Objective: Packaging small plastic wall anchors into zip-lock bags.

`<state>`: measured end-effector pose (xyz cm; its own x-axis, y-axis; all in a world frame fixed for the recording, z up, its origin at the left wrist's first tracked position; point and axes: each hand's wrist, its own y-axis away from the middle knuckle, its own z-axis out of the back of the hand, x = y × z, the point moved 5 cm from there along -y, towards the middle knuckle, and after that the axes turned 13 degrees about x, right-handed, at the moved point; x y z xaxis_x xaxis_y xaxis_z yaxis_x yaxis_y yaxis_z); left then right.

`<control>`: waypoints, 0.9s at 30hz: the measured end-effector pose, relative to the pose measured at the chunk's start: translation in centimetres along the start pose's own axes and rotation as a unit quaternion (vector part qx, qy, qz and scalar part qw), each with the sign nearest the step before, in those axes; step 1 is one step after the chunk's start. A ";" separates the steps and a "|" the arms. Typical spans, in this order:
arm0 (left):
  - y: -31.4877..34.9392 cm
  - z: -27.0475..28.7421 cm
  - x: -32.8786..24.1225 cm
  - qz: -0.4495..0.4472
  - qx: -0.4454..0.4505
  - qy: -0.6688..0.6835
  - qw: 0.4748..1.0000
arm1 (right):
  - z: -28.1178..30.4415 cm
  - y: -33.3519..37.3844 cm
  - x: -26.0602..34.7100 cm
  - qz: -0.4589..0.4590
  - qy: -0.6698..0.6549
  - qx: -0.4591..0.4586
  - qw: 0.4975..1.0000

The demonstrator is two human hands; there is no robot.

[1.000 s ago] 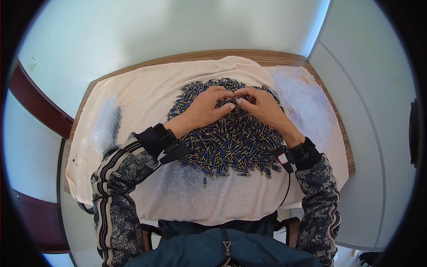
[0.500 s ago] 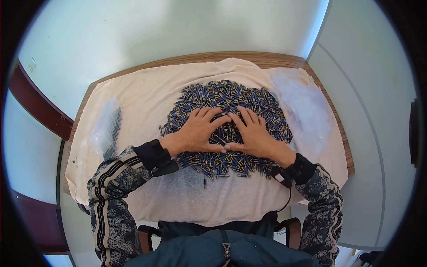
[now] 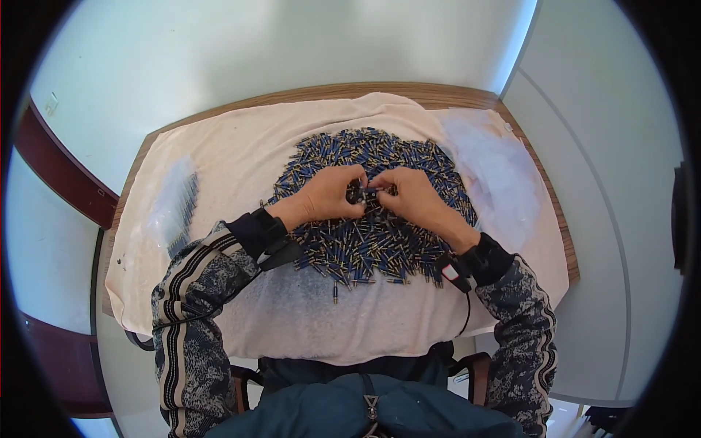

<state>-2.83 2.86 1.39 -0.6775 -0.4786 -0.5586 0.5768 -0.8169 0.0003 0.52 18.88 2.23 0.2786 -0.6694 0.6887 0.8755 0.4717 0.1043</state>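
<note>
Meeting over a heap of small blue-and-gold pieces (image 3: 358,248), a person's two bare hands work close together — the left hand (image 3: 332,194) curled, thumb apart from fingers, the right hand (image 3: 415,196) with fingertips bunched; whether either grips a piece, one cannot tell. The heap spreads across a pale cloth (image 3: 234,146), between a clear bag (image 3: 169,208) at left and crumpled plastic (image 3: 504,179) at right.

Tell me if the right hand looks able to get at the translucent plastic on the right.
Probably yes: the right hand is over the pile of blue-and-gold pieces, and nothing visible blocks its way to the translucent plastic, though it may be holding a piece.
</note>
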 end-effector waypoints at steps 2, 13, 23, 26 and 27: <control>-0.4 0.4 0.0 0.012 -0.005 0.041 0.999 | 0.6 -0.3 -0.2 -0.030 -0.094 0.016 0.995; -0.4 0.3 -1.8 -0.120 -0.018 0.015 0.992 | 3.6 -0.6 -2.8 0.070 0.063 -0.071 0.993; 2.6 -4.1 -4.0 -0.120 0.009 -0.281 0.952 | -1.8 1.1 -5.4 0.022 0.292 -0.059 0.954; 3.5 -3.3 -2.9 -0.112 0.025 -0.263 0.958 | -3.0 2.6 -4.3 0.042 0.236 -0.035 0.970; 3.6 -3.0 -2.2 -0.100 0.031 -0.243 0.964 | -3.5 3.2 -3.5 0.062 0.238 -0.035 0.969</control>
<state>2.03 1.94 0.13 -0.9145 -0.3925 -0.0979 0.3952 -0.9186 -0.0092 3.71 20.69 -2.38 0.5186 -0.8071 0.2823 0.8440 0.5361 -0.0178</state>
